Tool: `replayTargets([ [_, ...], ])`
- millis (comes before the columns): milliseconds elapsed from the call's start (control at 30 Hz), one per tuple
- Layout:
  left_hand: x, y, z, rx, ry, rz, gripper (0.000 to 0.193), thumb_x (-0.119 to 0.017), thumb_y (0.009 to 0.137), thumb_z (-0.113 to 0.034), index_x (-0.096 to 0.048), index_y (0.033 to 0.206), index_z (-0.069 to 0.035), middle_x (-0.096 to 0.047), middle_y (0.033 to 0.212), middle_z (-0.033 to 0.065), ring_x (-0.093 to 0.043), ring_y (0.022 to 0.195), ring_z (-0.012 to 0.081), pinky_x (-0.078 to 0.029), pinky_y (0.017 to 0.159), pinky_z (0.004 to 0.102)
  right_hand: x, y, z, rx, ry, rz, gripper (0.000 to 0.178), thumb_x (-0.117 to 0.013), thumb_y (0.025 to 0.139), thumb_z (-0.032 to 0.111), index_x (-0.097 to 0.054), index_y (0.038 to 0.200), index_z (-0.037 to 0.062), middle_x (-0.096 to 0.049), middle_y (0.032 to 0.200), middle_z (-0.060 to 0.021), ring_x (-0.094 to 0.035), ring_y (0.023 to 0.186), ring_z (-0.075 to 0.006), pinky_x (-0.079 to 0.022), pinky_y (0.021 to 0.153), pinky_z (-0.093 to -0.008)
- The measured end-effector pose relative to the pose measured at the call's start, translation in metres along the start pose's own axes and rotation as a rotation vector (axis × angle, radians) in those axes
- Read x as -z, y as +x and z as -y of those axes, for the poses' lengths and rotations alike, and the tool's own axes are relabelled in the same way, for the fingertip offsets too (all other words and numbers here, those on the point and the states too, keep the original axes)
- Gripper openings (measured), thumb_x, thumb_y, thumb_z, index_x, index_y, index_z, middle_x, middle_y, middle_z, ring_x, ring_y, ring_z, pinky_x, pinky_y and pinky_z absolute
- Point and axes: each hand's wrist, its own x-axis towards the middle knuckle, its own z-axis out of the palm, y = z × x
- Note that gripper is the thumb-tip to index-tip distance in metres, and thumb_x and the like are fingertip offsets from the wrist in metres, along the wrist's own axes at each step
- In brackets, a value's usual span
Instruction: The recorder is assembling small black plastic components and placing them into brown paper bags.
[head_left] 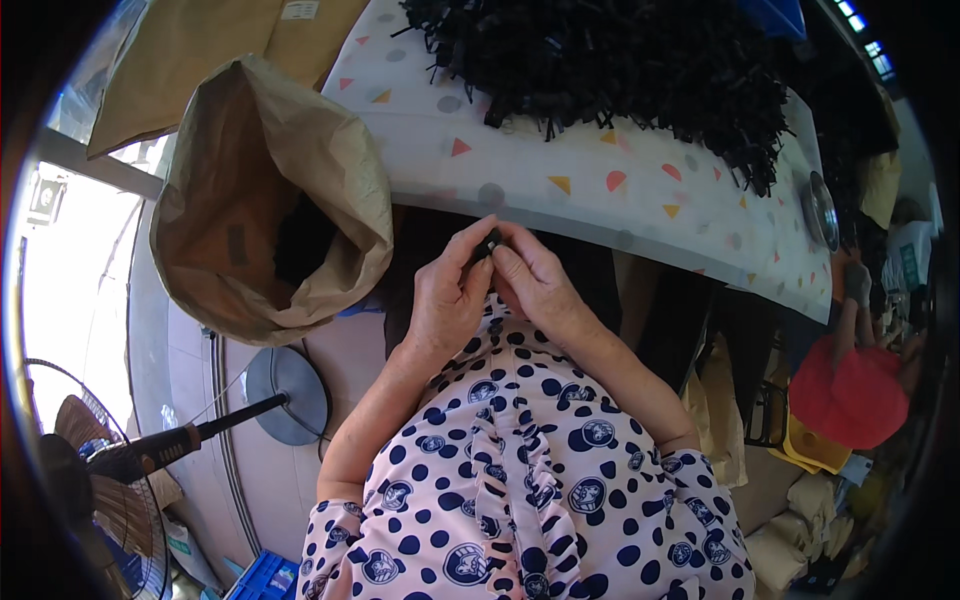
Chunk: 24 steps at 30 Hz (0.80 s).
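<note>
My left hand (pixel 450 290) and my right hand (pixel 537 281) meet in front of my chest, just off the near edge of the table. Pinched between the fingertips of both is a small black piece (pixel 488 243), mostly covered by the fingers, so its exact kind cannot be made out. On the far part of the table lies a big heap of small black strip-like pieces (pixel 610 70). To the left of my hands stands an open brown paper sack (pixel 345 160) with some dark contents (pixel 305 240) inside.
A patterned white cloth (pixel 560 205) covers the table. A round metal dish (pixel 820 210) sits at its right end. At lower left is a fan (pixel 110 470), near a round dark base (pixel 290 395). A person in red (pixel 848 390) is at the right, by a yellow crate (pixel 815 445).
</note>
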Motion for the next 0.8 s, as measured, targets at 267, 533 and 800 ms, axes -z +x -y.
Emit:
replayTargets([
  [267, 0.011, 0.013, -0.006, -0.162, 0.237, -0.022, 0.037, -0.055, 0.082, 0.008, -0.056, 0.118, -0.002, -0.064, 0.101, 0.0164, -0.064, 0.088, 0.0304, -0.051, 0.077, 0.0306, 0.008, 0.023, -0.007, 0.092, -0.194, 0.030, 0.025, -0.046, 0.098, 0.016, -0.050, 0.119, 0.0031, -0.050, 0.071, 0.0013, -0.045, 0.058, -0.0061, -0.039, 0.053, -0.0206],
  [533, 0.126, 0.035, 0.015, -0.005, 0.381, -0.466, 0.034, -0.055, 0.086, -0.001, -0.054, 0.120, -0.005, -0.064, 0.101, 0.0131, -0.064, 0.086, 0.0193, -0.049, 0.079, 0.0281, 0.083, 0.071, 0.036, 0.402, -0.992, -0.454, 0.031, -0.067, 0.085, 0.026, -0.056, 0.102, 0.0030, -0.060, 0.066, -0.0082, -0.057, 0.056, -0.0169, -0.046, 0.055, -0.0291],
  [800, 0.134, 0.037, 0.025, -0.275, 1.095, -0.572, 0.039, -0.057, 0.086, -0.006, -0.050, 0.125, -0.008, -0.061, 0.110, 0.0134, -0.060, 0.099, 0.0301, -0.050, 0.078, 0.0382, 0.100, 0.120, 0.021, 0.306, -1.483, -0.536, 0.029, -0.065, 0.084, 0.032, -0.059, 0.086, 0.0037, -0.063, 0.061, -0.0103, -0.062, 0.060, -0.0309, -0.048, 0.056, -0.0408],
])
